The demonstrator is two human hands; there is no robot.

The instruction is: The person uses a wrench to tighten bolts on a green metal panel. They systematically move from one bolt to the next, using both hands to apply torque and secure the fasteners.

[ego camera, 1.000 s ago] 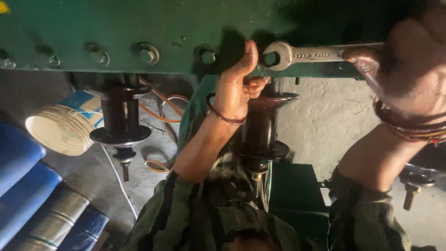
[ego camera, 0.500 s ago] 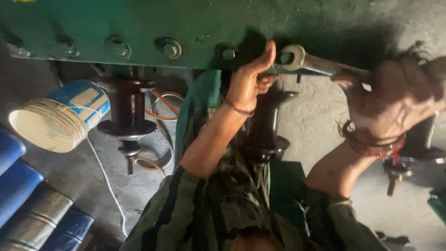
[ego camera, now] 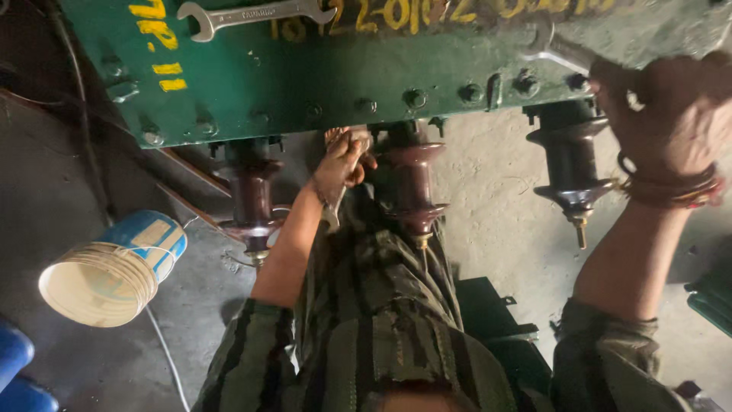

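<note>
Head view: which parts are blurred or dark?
Head view: the right hand at the upper right is motion-blurred; the green cover is evenly lit, no glare; the left hand sits in shadow under its edge; the lower left corner is dark.

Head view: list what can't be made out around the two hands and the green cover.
- Right hand: motion-blurred; its grip on the wrench handle is unclear.
- Wrench head: blurred against the green cover, so the bolt it engages can't be told.
- Left hand: fingertips hidden under the cover's edge, beside the brown insulator.
- Blue drums: cut off by the frame's lower-left edge.
</note>
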